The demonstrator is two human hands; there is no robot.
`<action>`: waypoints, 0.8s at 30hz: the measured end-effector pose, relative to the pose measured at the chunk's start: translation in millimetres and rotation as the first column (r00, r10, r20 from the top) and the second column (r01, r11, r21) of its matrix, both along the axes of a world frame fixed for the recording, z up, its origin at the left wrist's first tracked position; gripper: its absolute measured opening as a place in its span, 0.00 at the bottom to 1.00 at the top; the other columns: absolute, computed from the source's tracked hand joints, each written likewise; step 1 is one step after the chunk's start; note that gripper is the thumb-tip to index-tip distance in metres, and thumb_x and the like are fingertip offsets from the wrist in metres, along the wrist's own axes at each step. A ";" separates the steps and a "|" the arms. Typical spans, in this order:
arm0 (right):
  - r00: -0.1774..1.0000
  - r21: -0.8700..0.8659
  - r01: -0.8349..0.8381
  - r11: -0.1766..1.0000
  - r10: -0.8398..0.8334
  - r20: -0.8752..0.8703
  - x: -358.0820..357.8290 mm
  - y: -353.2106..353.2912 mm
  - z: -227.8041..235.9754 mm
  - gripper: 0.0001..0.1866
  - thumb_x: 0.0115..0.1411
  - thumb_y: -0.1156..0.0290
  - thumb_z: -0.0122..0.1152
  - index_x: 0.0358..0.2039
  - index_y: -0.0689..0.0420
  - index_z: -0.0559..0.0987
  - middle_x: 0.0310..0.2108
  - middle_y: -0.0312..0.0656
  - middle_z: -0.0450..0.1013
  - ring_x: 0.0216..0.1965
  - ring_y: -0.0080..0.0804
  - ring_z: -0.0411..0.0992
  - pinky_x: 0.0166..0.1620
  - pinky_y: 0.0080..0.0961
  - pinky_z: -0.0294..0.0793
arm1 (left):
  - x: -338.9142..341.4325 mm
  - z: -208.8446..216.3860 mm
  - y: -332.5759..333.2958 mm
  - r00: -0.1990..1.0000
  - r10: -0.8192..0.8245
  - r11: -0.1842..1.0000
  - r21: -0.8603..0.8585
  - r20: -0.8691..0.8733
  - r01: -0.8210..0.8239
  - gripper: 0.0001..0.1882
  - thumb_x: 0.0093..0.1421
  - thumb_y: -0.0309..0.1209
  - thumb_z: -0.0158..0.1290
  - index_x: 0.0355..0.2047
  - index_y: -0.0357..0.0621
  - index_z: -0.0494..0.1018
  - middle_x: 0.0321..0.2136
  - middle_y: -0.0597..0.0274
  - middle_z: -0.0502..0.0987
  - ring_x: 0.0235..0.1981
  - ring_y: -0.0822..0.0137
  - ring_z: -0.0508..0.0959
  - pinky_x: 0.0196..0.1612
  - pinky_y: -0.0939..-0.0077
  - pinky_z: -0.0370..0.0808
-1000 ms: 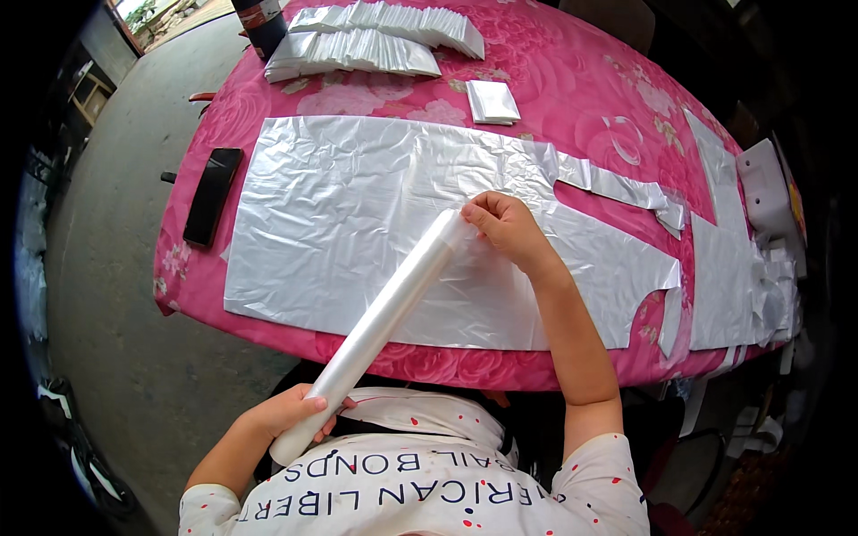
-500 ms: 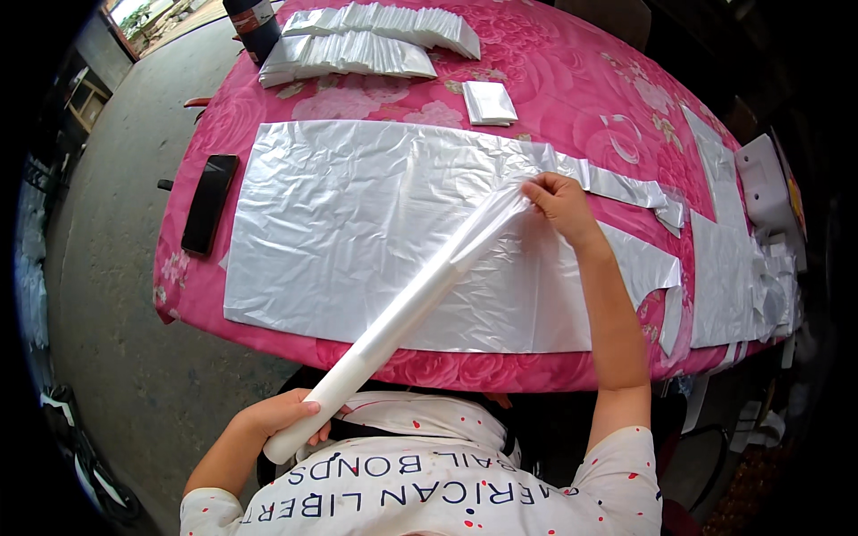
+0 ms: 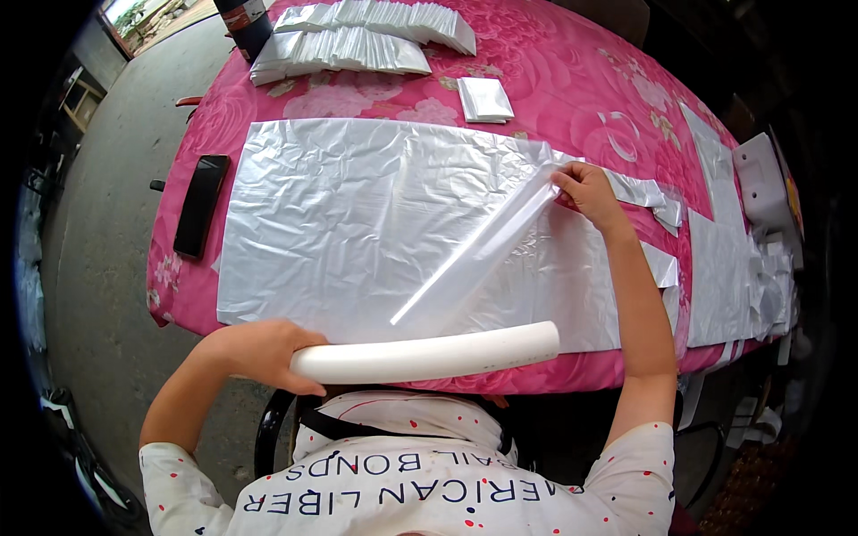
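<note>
My left hand (image 3: 273, 353) is wrapped round one end of a white tube (image 3: 429, 353), which lies roughly level along the table's near edge. My right hand (image 3: 579, 186) pinches the upper end of a loosely rolled, translucent plastic bag (image 3: 483, 241). The roll slants down to the left, apart from the tube. Beneath it, wrinkled silvery plastic bags (image 3: 304, 214) lie flat, with handle-like strips (image 3: 635, 189) reaching right. The fingertips of my right hand partly hide the pinched end.
Rows of folded white packets (image 3: 344, 54) stand at the back left beside a dark bottle (image 3: 243, 27). A small folded stack (image 3: 485, 99) lies nearer. A black phone (image 3: 202, 205) rests at the left edge. More plastic bags (image 3: 719, 277) and a white plastic container (image 3: 762, 183) are at the right.
The white tube has come out of the rolled plastic and swung level in my left hand. My right hand has shifted slightly right with the rolled bag.
</note>
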State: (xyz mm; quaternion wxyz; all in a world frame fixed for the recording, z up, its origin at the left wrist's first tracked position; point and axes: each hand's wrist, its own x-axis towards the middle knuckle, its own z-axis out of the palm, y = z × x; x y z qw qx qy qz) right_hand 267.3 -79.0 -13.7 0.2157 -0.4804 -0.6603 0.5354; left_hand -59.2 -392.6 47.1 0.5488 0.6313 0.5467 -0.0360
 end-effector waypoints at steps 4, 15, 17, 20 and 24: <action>0.957 0.129 -0.257 0.958 0.234 0.172 -47.0 -14.8 7.5 0.09 0.56 0.67 0.59 0.28 0.61 0.77 0.19 0.28 0.68 0.21 0.13 0.62 0.25 0.13 0.61 | 42.7 7.5 49.5 0.954 -0.103 0.921 0.336 -0.281 0.198 0.24 0.44 0.42 0.60 0.39 0.41 0.72 0.32 0.54 0.77 0.33 0.57 0.77 0.38 0.67 0.72; 0.901 0.066 -0.408 0.910 0.391 0.187 -86.2 -4.0 -0.5 0.09 0.55 0.67 0.59 0.26 0.60 0.77 0.18 0.31 0.68 0.20 0.16 0.62 0.25 0.17 0.62 | 78.5 -75.6 18.0 0.863 -0.388 0.193 0.887 -0.324 0.420 0.28 0.53 0.44 0.48 0.47 0.33 0.66 0.51 0.51 0.65 0.55 0.59 0.65 0.60 0.66 0.58; 0.905 0.046 -0.390 0.920 0.373 0.206 -83.9 -0.9 -2.6 0.10 0.56 0.66 0.59 0.25 0.60 0.77 0.18 0.31 0.68 0.20 0.15 0.63 0.25 0.17 0.62 | 79.2 -77.0 15.7 0.871 -0.421 0.415 0.799 -0.255 0.435 0.35 0.54 0.48 0.47 0.53 0.31 0.61 0.57 0.49 0.59 0.60 0.57 0.59 0.63 0.64 0.52; 0.911 0.021 -0.382 0.924 0.373 0.177 -85.9 0.4 -3.3 0.11 0.56 0.65 0.58 0.28 0.60 0.77 0.20 0.32 0.70 0.20 0.16 0.64 0.26 0.17 0.63 | 81.0 -86.1 5.8 0.873 -0.401 0.479 0.749 -0.279 0.459 0.41 0.53 0.52 0.45 0.58 0.31 0.53 0.61 0.47 0.51 0.64 0.56 0.49 0.65 0.62 0.43; 0.996 0.195 0.001 0.981 0.016 -0.085 -86.4 -7.6 -5.5 0.15 0.58 0.61 0.57 0.37 0.61 0.75 0.26 0.34 0.71 0.24 0.18 0.66 0.28 0.18 0.66 | 91.9 -86.6 3.4 0.877 -0.384 0.476 0.751 -0.289 0.457 0.41 0.53 0.54 0.45 0.59 0.38 0.53 0.62 0.47 0.49 0.64 0.54 0.47 0.65 0.59 0.40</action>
